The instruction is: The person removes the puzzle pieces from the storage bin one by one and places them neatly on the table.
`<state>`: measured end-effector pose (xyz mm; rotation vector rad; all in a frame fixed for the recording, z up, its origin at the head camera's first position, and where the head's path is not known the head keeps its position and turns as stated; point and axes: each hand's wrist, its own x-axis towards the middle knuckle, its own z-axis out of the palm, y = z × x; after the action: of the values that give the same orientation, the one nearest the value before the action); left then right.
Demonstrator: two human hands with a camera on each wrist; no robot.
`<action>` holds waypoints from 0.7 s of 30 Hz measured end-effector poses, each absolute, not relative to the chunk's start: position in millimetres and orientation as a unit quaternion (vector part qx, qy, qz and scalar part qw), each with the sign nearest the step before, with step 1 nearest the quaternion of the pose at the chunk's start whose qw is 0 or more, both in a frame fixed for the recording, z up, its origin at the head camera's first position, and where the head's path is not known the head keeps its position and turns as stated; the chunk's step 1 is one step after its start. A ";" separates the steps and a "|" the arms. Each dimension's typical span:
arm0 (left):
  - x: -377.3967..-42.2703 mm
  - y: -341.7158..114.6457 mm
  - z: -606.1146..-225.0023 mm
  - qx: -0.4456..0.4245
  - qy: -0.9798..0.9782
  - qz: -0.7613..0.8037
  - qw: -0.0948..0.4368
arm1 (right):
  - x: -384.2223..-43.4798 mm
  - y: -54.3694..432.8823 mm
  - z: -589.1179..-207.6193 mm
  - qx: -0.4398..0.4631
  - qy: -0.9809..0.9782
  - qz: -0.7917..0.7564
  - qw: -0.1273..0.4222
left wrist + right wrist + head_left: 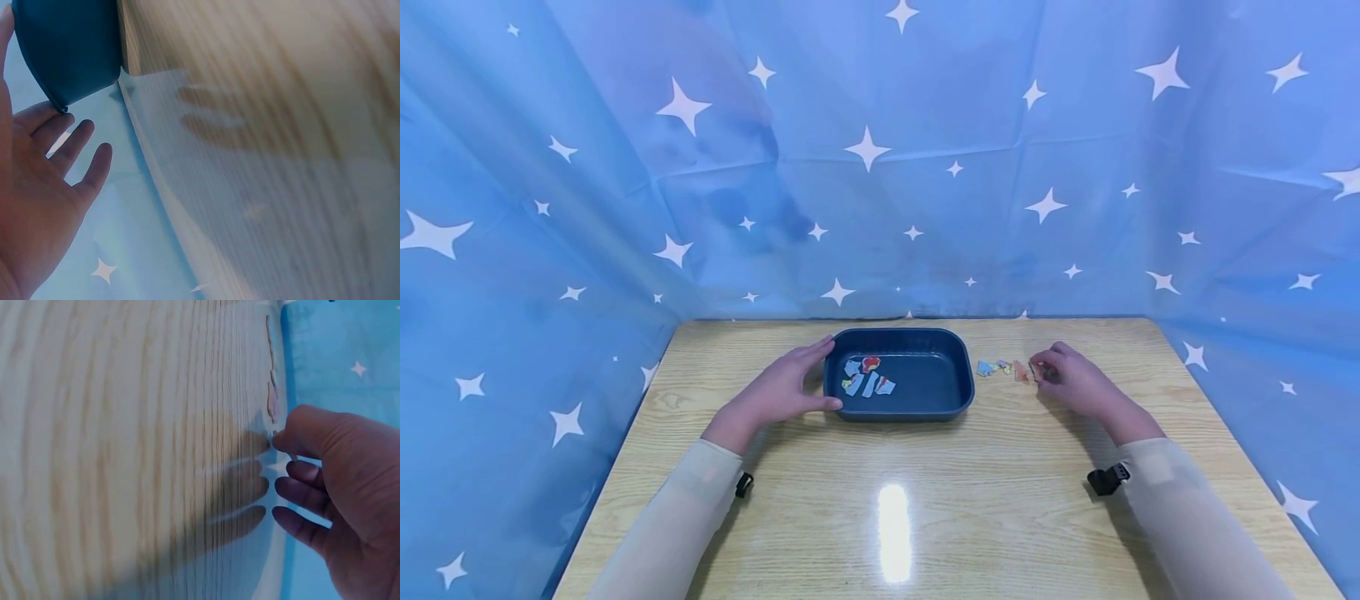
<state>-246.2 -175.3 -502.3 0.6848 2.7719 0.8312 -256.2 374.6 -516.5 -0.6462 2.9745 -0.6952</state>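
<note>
A dark blue tray sits on the table, with several flat, irregular printed puzzle pieces in its left half. My left hand spans the tray's left end, fingers at the back corner and thumb at the front one. In the left wrist view the fingers of this hand look fairly straight against the tray wall. To the right of the tray, my right hand pinches a small flat puzzle piece between thumb and fingertips. Its other fingers are loosely bent in the right wrist view.
Between the tray and my right hand lies a row of loose pieces: a blue one, a small yellowish one and an orange one. The wooden table ends at a blue star-patterned curtain behind and at both sides.
</note>
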 end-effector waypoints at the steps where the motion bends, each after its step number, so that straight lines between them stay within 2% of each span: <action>1: -246.2 -175.3 -502.2 0.229 0.929 0.279 0.084 | -257.0 374.4 -516.8 -0.205 0.953 -0.222 0.013; 21: -246.8 -176.5 -502.5 0.234 0.928 0.277 0.082 | -263.9 369.1 -518.0 -0.197 0.957 -0.207 0.047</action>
<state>-246.8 -176.5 -502.5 0.6993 2.7735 0.8260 -263.9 369.1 -518.0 -0.6018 2.9207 -0.6311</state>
